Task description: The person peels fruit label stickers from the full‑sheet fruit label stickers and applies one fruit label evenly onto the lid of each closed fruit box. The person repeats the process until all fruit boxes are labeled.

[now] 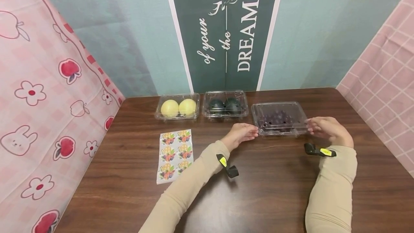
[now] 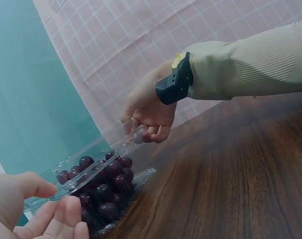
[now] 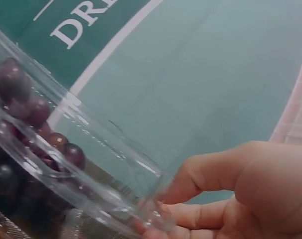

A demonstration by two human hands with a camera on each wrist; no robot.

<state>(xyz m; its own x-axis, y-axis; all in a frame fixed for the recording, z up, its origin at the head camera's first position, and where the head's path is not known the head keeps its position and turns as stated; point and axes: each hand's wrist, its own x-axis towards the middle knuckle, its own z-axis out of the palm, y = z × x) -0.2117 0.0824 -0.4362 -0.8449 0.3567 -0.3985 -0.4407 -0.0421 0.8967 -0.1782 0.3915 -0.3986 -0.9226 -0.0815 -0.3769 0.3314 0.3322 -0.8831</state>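
Observation:
A clear plastic clamshell box [image 1: 280, 109] with dark purple grapes [image 2: 107, 191] in it is on the brown table, at the right of a row. My left hand [image 1: 240, 135] pinches its front left corner; in the left wrist view the thumb lies at the rim with the fingers below. On the opposite side my right hand [image 1: 328, 129] pinches the front right corner between thumb and fingers, as the right wrist view shows. The lid [image 3: 106, 137] lies over the grapes; whether its edge is fastened I cannot tell.
To the left stand a clear box [image 1: 177, 116] with two pale yellow round fruits and another clear box [image 1: 225, 114] with two dark green round fruits. A sheet of fruit stickers [image 1: 174, 155] lies in front of them, beside my left forearm. Cloth curtains hang behind and at both sides.

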